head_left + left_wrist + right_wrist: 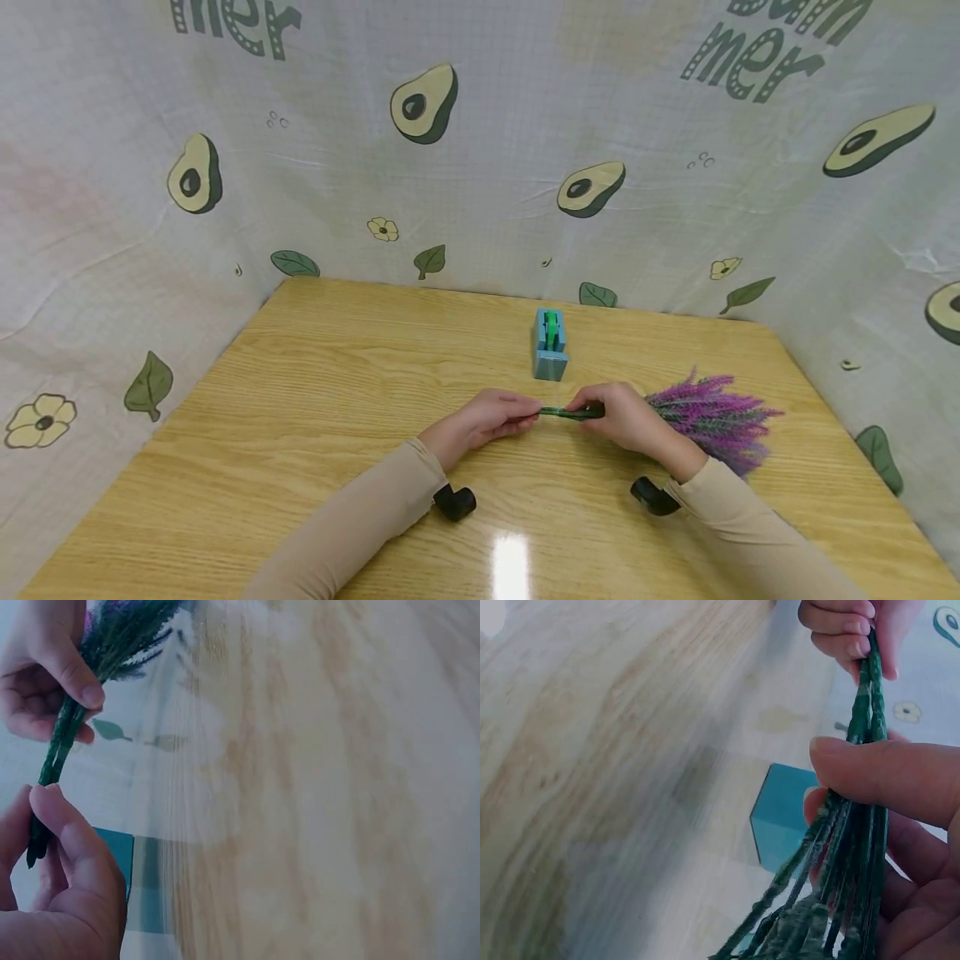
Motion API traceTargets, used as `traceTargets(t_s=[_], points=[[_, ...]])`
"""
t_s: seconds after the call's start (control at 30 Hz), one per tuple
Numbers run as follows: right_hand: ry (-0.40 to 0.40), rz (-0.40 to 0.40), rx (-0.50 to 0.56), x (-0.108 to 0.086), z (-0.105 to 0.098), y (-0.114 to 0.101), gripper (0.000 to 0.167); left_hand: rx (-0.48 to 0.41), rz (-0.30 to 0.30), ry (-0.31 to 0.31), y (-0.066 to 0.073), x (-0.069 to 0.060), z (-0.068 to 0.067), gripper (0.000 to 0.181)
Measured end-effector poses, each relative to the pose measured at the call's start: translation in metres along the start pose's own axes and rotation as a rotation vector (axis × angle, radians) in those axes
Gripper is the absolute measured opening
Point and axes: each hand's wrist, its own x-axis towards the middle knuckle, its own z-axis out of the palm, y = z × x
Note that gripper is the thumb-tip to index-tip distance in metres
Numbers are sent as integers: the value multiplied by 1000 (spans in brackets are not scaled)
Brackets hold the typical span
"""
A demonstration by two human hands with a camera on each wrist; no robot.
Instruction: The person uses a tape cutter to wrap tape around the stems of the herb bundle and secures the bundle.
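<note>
A bunch of artificial lavender (712, 417) with purple heads and green stems lies sideways just above the table, its blooms to the right. My left hand (491, 419) pinches the stem ends between thumb and fingers; in the left wrist view the dark stem tips (35, 851) poke out below the thumb. Farther up the stems, my right hand (622, 417) grips the bunch with thumb and fingers, close to where the stems fan out (810, 900) in the right wrist view. A short length of bare green stems (555, 411) shows between both hands.
A blue tape dispenser (551, 367) with a green roll (551, 327) stands behind the hands on the wooden table (360, 350). Patterned cloth (495, 142) with avocados and leaves hangs along the table's back and sides. Black wrist devices (455, 503) sit under both forearms.
</note>
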Motion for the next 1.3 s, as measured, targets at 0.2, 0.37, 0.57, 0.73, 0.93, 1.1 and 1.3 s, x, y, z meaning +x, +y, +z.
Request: traceTargets(t_s=[0.2,0.37,0.57,0.73,0.93,1.1,1.3], points=[[-22,23,-92,4,-6,-3,25,-67,-9,17,2,1,0,25],[-156,6,-23,9,-18,1,20,-73,-4,23,3,1,0,25],[-365,-34,158,13,-35,12,22,-85,0,12,3,1,-2,26],[-383,-49,213,13,-37,18,22,-93,-2,9,3,2,-1,26],[-269,-14,131,8,-27,18,20,-109,-16,-1,3,1,-2,27],[-175,-5,66,2,-20,14,18,-133,-39,7,3,3,-5,25],[-72,-63,-29,0,-13,13,18,-136,-3,25,6,6,-6,26]])
